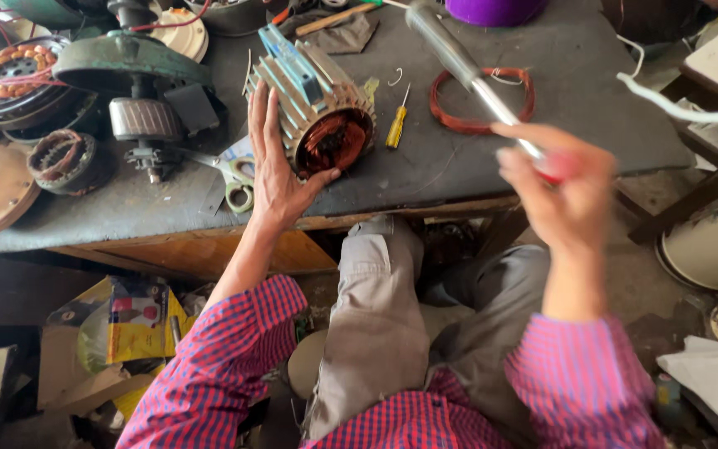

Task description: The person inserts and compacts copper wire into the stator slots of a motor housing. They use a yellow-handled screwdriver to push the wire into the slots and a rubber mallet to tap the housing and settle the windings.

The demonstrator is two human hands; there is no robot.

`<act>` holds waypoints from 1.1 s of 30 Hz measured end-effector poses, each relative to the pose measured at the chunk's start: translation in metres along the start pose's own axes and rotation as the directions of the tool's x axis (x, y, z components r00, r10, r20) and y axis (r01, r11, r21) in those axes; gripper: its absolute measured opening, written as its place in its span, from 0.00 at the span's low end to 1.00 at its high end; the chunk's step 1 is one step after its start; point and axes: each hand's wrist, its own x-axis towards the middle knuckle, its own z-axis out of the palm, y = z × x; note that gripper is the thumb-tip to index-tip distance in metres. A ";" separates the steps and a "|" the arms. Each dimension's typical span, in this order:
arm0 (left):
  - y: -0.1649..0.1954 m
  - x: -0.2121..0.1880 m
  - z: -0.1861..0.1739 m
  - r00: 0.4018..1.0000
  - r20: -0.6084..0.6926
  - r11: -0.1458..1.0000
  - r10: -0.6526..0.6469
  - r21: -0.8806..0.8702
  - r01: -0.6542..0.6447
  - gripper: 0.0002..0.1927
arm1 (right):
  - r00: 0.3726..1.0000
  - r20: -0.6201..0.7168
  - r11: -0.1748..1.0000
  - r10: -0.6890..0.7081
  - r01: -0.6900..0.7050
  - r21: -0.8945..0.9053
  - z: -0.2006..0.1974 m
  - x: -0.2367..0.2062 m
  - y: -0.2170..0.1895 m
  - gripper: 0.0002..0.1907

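Our left hand [274, 170] lies open against one finned motor stator [317, 104] on the bench [542, 75]; our right hand [563, 191] grips one blurred hammer [459, 62] above one copper coil [482, 101], beside one yellow screwdriver [396, 125].

The right hand [563, 195] is smeared by motion, so its grip on the red-handled tool with a long grey metal shaft [467, 71] cannot be read clearly. The shaft's far end is blurred. The finned grey motor housing with copper windings [317, 104] is partly hidden behind the left hand [276, 170]. A purple round object [492, 10], beyond the right grip, is cut off by the top edge.
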 end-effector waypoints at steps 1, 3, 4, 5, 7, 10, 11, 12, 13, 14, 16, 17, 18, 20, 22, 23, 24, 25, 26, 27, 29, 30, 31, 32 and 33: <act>0.000 0.000 -0.001 1.000 -0.007 1.000 0.013 0.004 -0.013 0.70 | 0.998 0.030 0.998 -0.060 0.060 -0.019 0.010 0.014 0.009 0.09; 0.001 -0.004 -0.001 1.000 -0.005 1.000 0.009 0.012 -0.009 0.70 | 1.000 0.013 0.997 -0.023 0.024 -0.073 0.035 0.047 0.029 0.12; 0.001 -0.004 -0.002 1.000 0.000 1.000 0.002 0.019 -0.002 0.70 | 0.985 0.049 0.967 -0.163 0.170 -0.191 0.043 0.065 0.037 0.12; 0.001 -0.004 -0.003 1.000 0.005 1.000 -0.003 0.028 0.003 0.70 | 0.950 0.102 0.903 -0.295 0.312 -0.296 0.051 0.081 0.046 0.14; 0.003 -0.005 -0.004 1.000 0.006 1.000 0.009 0.029 -0.009 0.69 | 0.929 0.159 0.838 -0.335 0.370 -0.401 0.067 0.109 0.062 0.16; 0.005 -0.007 -0.005 1.000 0.005 1.000 0.017 0.025 -0.017 0.69 | 0.916 0.246 0.765 -0.317 0.400 -0.504 0.090 0.136 0.085 0.17; 0.006 -0.007 -0.006 1.000 0.006 1.000 0.017 0.025 -0.017 0.69 | 0.915 0.272 0.749 -0.297 0.400 -0.529 0.097 0.141 0.092 0.16; 0.006 -0.008 -0.007 1.000 0.009 1.000 0.020 0.024 -0.020 0.69 | 0.900 0.294 0.720 -0.323 0.435 -0.541 0.102 0.146 0.100 0.17; 0.006 -0.008 -0.008 1.000 0.009 1.000 0.023 0.021 -0.023 0.68 | 0.882 0.317 0.687 -0.349 0.471 -0.553 0.106 0.151 0.107 0.19; 0.007 -0.009 -0.008 1.000 0.010 1.000 0.021 0.017 -0.021 0.68 | 0.862 0.345 0.654 -0.372 0.507 -0.562 0.108 0.154 0.114 0.21; 0.008 -0.010 -0.009 1.000 0.018 1.000 0.014 0.025 -0.014 0.69 | 0.867 0.407 0.664 -0.287 0.487 -0.568 0.112 0.158 0.127 0.26; 0.009 -0.012 -0.009 1.000 0.024 1.000 0.009 0.028 -0.009 0.69 | 0.866 0.438 0.669 -0.242 0.476 -0.571 0.113 0.158 0.133 0.28; 0.010 -0.011 -0.010 1.000 0.021 1.000 0.013 0.024 -0.013 0.69 | 0.861 0.464 0.667 -0.209 0.472 -0.576 0.114 0.158 0.137 0.31; 0.011 -0.012 -0.010 1.000 0.019 1.000 0.020 0.015 -0.021 0.70 | 0.847 0.513 0.664 -0.139 0.464 -0.587 0.113 0.158 0.142 0.36; 0.012 -0.012 -0.010 1.000 0.022 1.000 0.010 0.014 -0.010 0.69 | 0.851 0.517 0.663 -0.088 0.438 -0.608 0.111 0.156 0.141 0.38; 0.013 -0.012 -0.010 1.000 0.021 1.000 0.005 0.012 -0.005 0.69 | 0.852 0.520 0.660 -0.063 0.426 -0.619 0.109 0.155 0.138 0.39; 0.013 -0.011 -0.010 1.000 0.012 1.000 0.009 0.009 -0.009 0.69 | 0.850 0.520 0.650 -0.080 0.440 -0.619 0.106 0.154 0.133 0.38; 0.014 -0.011 -0.009 1.000 0.004 1.000 0.012 0.007 -0.013 0.69 | 0.848 0.520 0.642 -0.099 0.454 -0.618 0.103 0.152 0.127 0.38; 0.016 -0.012 -0.008 1.000 -0.003 1.000 0.014 0.005 -0.014 0.69 | 0.845 0.521 0.635 -0.115 0.466 -0.616 0.100 0.148 0.119 0.37; 0.017 -0.012 -0.007 1.000 -0.021 1.000 -0.003 0.001 0.003 0.67 | 0.850 0.497 0.632 -0.175 0.484 -0.605 0.098 0.143 0.111 0.35; 0.022 -0.014 -0.002 0.997 -0.062 0.999 -0.038 -0.013 0.037 0.62 | 0.845 0.446 0.620 -0.294 0.524 -0.584 0.093 0.131 0.093 0.30; 0.026 -0.015 0.002 0.993 -0.087 0.996 -0.085 -0.019 0.083 0.57 | 0.859 0.439 0.705 -0.263 0.482 -0.520 0.093 0.125 0.084 0.29; 0.030 -0.016 0.005 0.985 -0.111 0.991 -0.132 -0.026 0.129 0.53 | 0.871 0.434 0.783 -0.230 0.431 -0.449 0.095 0.119 0.076 0.29; 0.033 -0.015 0.007 0.978 -0.133 0.987 -0.158 -0.035 0.155 0.51 | 0.880 0.433 0.849 -0.197 0.374 -0.374 0.099 0.112 0.070 0.28; 0.035 -0.014 0.009 0.971 -0.155 0.983 -0.185 -0.045 0.180 0.48 | 0.873 0.450 0.901 -0.189 0.336 -0.274 0.105 0.105 0.064 0.29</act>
